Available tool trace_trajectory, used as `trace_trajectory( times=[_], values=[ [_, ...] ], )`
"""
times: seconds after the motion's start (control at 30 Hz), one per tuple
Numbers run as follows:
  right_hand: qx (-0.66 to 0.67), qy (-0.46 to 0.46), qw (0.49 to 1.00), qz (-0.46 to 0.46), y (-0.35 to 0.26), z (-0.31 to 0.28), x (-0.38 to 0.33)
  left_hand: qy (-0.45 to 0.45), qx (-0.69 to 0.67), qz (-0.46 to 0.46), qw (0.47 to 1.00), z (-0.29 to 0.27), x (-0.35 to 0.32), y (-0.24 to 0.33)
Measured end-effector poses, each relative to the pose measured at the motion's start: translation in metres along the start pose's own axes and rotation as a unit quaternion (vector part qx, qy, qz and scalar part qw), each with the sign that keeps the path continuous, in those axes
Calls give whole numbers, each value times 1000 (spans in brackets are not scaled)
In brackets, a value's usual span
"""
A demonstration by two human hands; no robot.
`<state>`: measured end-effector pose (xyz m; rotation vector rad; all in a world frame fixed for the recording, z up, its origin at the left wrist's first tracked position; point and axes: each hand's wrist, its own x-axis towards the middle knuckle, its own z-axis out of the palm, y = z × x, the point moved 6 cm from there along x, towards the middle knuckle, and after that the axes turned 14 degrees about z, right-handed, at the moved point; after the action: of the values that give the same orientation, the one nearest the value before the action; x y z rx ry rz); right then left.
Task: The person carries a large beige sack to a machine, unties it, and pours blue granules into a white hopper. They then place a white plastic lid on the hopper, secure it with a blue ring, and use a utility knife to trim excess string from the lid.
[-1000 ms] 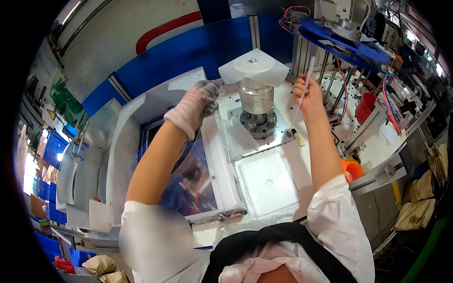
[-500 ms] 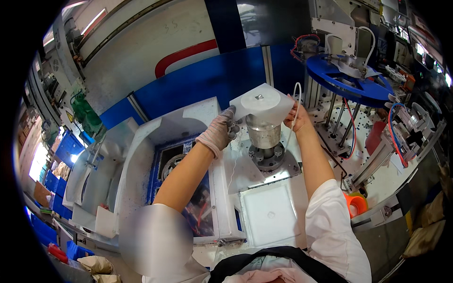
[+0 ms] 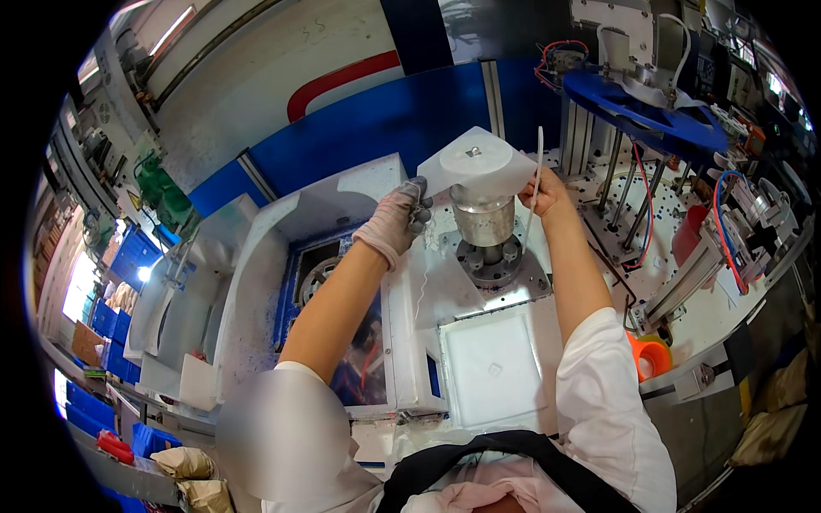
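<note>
Fingers of both hands, left (image 3: pixel 395 224) and right (image 3: pixel 540 193), clamped on opposite edges of white sheet (image 3: pixel 477 164) lying flat atop cylinder (image 3: pixel 483 221).

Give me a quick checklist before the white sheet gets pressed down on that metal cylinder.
1. Left hand, gloved, grips the left edge of the white square sheet: ok.
2. Right hand, bare, holds the sheet's right edge: ok.
3. Sheet sits centred on the upright grey metal cylinder: ok; a small stud shows through its middle.
4. Sheet lying flat: not ok, its corners droop.
5. Thin white strip by the right hand, free of the sheet: cannot tell.
6. White flat tray below the cylinder holds nothing: ok.
</note>
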<state>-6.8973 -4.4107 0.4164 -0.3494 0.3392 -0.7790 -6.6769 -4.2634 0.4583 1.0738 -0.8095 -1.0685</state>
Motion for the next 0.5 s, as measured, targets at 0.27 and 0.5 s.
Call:
trace_trajectory(
  times=[0.27, 0.5],
  values=[
    [19, -9, 1000, 12, -14, -34, 10, 27, -24, -8, 999, 8, -2, 0],
    [52, 0, 999, 13, -9, -31, 8, 50, -5, -6, 999, 9, -4, 2]
  ],
)
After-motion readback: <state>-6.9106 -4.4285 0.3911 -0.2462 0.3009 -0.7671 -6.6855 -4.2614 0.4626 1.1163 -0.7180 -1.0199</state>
